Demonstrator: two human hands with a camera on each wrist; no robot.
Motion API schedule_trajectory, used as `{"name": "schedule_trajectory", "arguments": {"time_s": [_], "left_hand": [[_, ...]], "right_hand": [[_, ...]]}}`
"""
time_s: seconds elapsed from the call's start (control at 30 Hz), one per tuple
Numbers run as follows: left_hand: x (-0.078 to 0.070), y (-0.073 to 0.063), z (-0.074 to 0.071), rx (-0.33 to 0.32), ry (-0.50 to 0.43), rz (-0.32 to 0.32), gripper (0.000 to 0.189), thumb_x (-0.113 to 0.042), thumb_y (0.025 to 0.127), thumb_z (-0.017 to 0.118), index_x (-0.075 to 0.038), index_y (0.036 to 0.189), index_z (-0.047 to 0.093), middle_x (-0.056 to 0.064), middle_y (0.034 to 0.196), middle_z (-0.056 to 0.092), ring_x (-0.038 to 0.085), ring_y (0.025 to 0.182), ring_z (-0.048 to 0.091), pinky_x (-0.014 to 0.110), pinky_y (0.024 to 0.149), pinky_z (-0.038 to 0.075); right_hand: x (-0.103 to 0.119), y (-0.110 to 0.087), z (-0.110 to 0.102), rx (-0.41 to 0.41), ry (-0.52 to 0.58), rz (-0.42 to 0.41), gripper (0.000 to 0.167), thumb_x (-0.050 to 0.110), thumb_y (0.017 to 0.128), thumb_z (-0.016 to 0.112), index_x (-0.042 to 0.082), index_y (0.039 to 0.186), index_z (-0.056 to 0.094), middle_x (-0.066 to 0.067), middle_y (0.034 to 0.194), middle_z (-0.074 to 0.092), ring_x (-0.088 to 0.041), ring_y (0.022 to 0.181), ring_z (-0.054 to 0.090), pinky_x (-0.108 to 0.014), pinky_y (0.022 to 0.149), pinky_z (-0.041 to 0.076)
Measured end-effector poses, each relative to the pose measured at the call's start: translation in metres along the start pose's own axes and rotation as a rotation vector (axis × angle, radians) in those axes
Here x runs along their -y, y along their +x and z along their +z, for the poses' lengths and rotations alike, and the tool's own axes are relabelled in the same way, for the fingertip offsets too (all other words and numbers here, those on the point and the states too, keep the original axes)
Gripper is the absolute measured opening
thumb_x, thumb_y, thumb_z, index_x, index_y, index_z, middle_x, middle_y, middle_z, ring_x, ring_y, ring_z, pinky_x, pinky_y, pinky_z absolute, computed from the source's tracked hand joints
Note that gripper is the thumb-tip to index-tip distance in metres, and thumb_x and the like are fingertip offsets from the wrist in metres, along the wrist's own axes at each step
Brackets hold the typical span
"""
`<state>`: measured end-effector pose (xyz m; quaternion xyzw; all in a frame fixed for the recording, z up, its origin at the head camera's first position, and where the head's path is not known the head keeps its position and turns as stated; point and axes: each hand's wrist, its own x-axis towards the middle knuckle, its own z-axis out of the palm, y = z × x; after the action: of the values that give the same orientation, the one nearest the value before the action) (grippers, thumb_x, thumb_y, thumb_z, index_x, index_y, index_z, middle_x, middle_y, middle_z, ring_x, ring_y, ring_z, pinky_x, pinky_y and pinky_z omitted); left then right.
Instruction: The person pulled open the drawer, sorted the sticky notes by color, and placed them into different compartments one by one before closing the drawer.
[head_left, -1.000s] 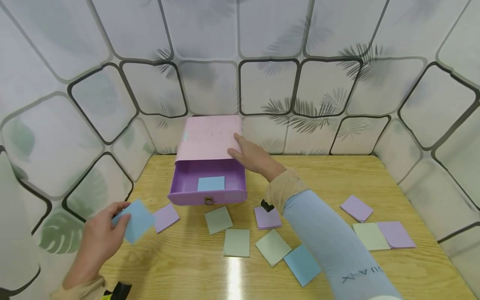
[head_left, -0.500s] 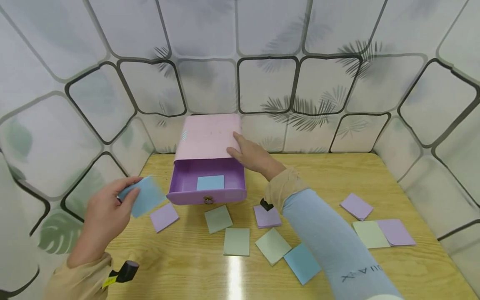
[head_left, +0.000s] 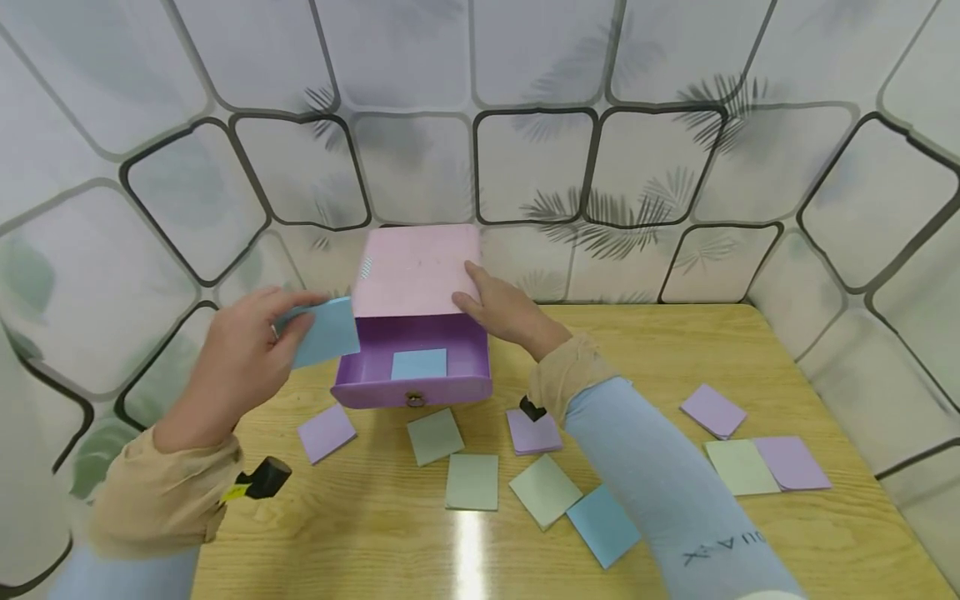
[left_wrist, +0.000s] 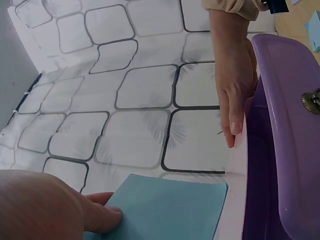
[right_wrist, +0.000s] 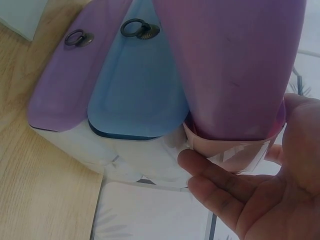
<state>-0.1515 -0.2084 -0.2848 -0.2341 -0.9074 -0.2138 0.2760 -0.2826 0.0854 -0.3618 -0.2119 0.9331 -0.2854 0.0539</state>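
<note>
My left hand (head_left: 247, 354) pinches a blue sticky note pad (head_left: 330, 333) between thumb and fingers. The pad hangs in the air at the left front corner of a pink drawer cabinet (head_left: 420, 267). Its top purple drawer (head_left: 450, 389) is pulled out, and another blue sticky note pad (head_left: 418, 364) lies inside. With extended fingers, my right hand (head_left: 506, 312) rests on the cabinet's upper right edge. Under the pulled-out drawer, the right wrist view shows a blue drawer (right_wrist: 140, 85) and a lower purple drawer (right_wrist: 75, 80), both pushed in.
Several sticky note pads lie on the wooden table, among them a green pad (head_left: 472, 483), a blue pad (head_left: 604, 527) and a purple pad (head_left: 327, 433). More pads, such as a purple one (head_left: 791, 462), lie at the right. A patterned wall (head_left: 540, 167) stands behind the cabinet.
My left hand has moved up and to the right with the blue sticky note pad, from the table's left side to the drawer's left edge. The right hand has stayed on the cabinet.
</note>
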Motion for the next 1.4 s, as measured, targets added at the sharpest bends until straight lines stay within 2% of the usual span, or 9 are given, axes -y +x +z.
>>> {"name": "schedule_trajectory", "arguments": {"time_s": [0.13, 0.23, 0.43, 0.5, 0.7, 1.03, 1.27, 1.4], "left_hand": [[0.001, 0.014, 0.010, 0.077, -0.074, 0.002, 0.024, -0.002, 0.093, 0.061, -0.008, 0.114, 0.069, 0.008, 0.105, 0.069, 0.014, 0.060, 0.044, 0.031, 0.056, 0.038], [0.003, 0.022, 0.020, 0.139, -0.122, 0.003, 0.023, -0.003, 0.094, 0.060, -0.008, 0.114, 0.068, 0.008, 0.109, 0.068, 0.016, 0.063, 0.048, 0.033, 0.059, 0.041], [0.007, 0.038, 0.037, 0.253, -0.164, 0.021, 0.018, -0.002, 0.094, 0.059, -0.005, 0.110, 0.067, 0.009, 0.106, 0.069, 0.020, 0.080, 0.060, 0.037, 0.068, 0.047], [0.008, 0.043, 0.041, 0.295, -0.171, 0.009, 0.017, -0.003, 0.095, 0.058, -0.005, 0.109, 0.067, 0.009, 0.105, 0.069, 0.022, 0.088, 0.063, 0.040, 0.071, 0.049], [0.010, 0.058, 0.053, 0.431, -0.186, -0.039, 0.015, -0.005, 0.096, 0.055, -0.007, 0.107, 0.066, 0.010, 0.106, 0.068, 0.027, 0.100, 0.063, 0.044, 0.082, 0.050], [0.017, 0.075, 0.073, 0.581, -0.202, -0.012, 0.015, -0.001, 0.096, 0.052, -0.004, 0.105, 0.064, 0.009, 0.095, 0.065, 0.022, 0.088, 0.060, 0.040, 0.077, 0.049], [0.023, 0.084, 0.082, 0.673, -0.216, -0.031, 0.015, 0.002, 0.095, 0.052, -0.002, 0.105, 0.063, 0.011, 0.099, 0.066, 0.024, 0.094, 0.060, 0.042, 0.084, 0.047], [0.025, 0.088, 0.086, 0.731, -0.212, -0.018, 0.015, 0.002, 0.095, 0.052, -0.003, 0.104, 0.063, 0.010, 0.100, 0.066, 0.024, 0.094, 0.060, 0.041, 0.084, 0.047]], "right_hand": [[0.000, 0.000, 0.000, 0.001, 0.001, -0.001, 0.071, 0.050, 0.101, 0.037, 0.011, 0.155, 0.011, -0.006, 0.158, 0.019, -0.021, 0.143, 0.022, -0.034, 0.115, 0.020], [0.001, 0.001, 0.001, 0.001, 0.005, 0.003, 0.072, 0.051, 0.101, 0.037, 0.012, 0.155, 0.010, -0.007, 0.158, 0.019, -0.021, 0.143, 0.022, -0.034, 0.115, 0.019], [0.001, 0.001, 0.002, 0.008, 0.008, 0.017, 0.073, 0.053, 0.100, 0.036, 0.014, 0.155, 0.009, -0.006, 0.158, 0.019, -0.021, 0.143, 0.022, -0.035, 0.115, 0.019], [0.001, 0.001, 0.002, 0.010, 0.009, 0.021, 0.073, 0.053, 0.100, 0.036, 0.014, 0.155, 0.009, -0.006, 0.158, 0.019, -0.021, 0.143, 0.021, -0.035, 0.115, 0.019], [0.001, 0.002, 0.003, 0.012, 0.000, 0.037, 0.073, 0.054, 0.100, 0.036, 0.015, 0.155, 0.008, -0.006, 0.158, 0.019, -0.021, 0.143, 0.021, -0.036, 0.115, 0.020], [0.002, 0.002, 0.003, -0.001, 0.006, 0.042, 0.073, 0.053, 0.100, 0.038, 0.015, 0.155, 0.010, -0.006, 0.158, 0.021, -0.021, 0.142, 0.024, -0.036, 0.115, 0.022], [0.002, 0.003, 0.003, -0.007, 0.013, 0.039, 0.073, 0.052, 0.100, 0.038, 0.013, 0.155, 0.010, -0.007, 0.158, 0.021, -0.021, 0.143, 0.023, -0.036, 0.115, 0.022], [0.002, 0.003, 0.003, -0.005, 0.012, 0.046, 0.073, 0.053, 0.100, 0.038, 0.014, 0.155, 0.010, -0.007, 0.158, 0.021, -0.020, 0.143, 0.023, -0.036, 0.115, 0.022]]}}
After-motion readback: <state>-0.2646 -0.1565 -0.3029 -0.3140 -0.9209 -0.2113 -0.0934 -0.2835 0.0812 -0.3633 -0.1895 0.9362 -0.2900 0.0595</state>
